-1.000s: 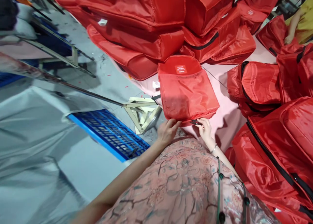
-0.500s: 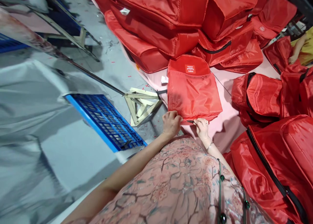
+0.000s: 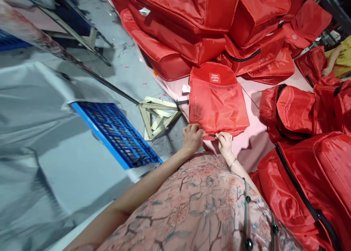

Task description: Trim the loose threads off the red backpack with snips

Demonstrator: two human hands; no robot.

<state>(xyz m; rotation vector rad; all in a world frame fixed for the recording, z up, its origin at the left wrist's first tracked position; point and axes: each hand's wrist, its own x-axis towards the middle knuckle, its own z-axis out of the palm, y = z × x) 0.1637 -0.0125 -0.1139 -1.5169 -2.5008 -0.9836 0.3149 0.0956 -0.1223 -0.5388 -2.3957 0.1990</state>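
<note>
View swung left — red bag (image 3: 219, 106) on pink cloth (image 3: 246, 145) — grey floor (image 3: 120, 68).

Grey sheeting (image 3: 74, 163) touches a blue lattice panel (image 3: 116, 135).

A pink-covered work surface (image 3: 257, 128) bears red bags directly upon it. One flat red bag (image 3: 219, 104) lies near the surface's edge; piled red bags (image 3: 175, 38) rest beyond it, and bulkier red bags (image 3: 297, 106) lie to the right. Small red scraps (image 3: 144, 83) dot the grey floor (image 3: 123, 82).
</note>
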